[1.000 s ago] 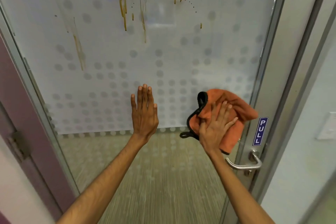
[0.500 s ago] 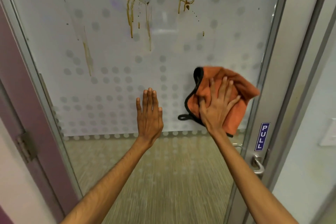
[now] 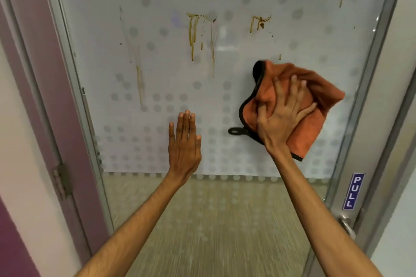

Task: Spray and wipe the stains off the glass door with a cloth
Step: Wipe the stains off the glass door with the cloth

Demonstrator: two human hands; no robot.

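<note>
The glass door (image 3: 171, 78) fills the view, frosted with grey dots above and see-through below. Brown drip stains run down it: a long streak at the left (image 3: 140, 81), a cluster of drips in the middle (image 3: 193, 33), a small splash to the right (image 3: 258, 23) and specks near the top right (image 3: 340, 2). My right hand (image 3: 281, 117) presses an orange cloth (image 3: 315, 119) with a black edge flat against the glass, below the right splash. Flat on the glass, lower and to the left, rests my left hand (image 3: 185, 148), fingers together and holding nothing.
A metal frame (image 3: 369, 78) borders the door on the right, with a blue PULL sticker (image 3: 353, 191) and a lever handle (image 3: 347, 226) below it. A purple door jamb (image 3: 56, 96) with a hinge (image 3: 62, 181) stands at the left. No spray bottle is in view.
My right hand has slid the cloth up the glass, from beside the handle toward the stains. My left hand has stayed flat on the door.
</note>
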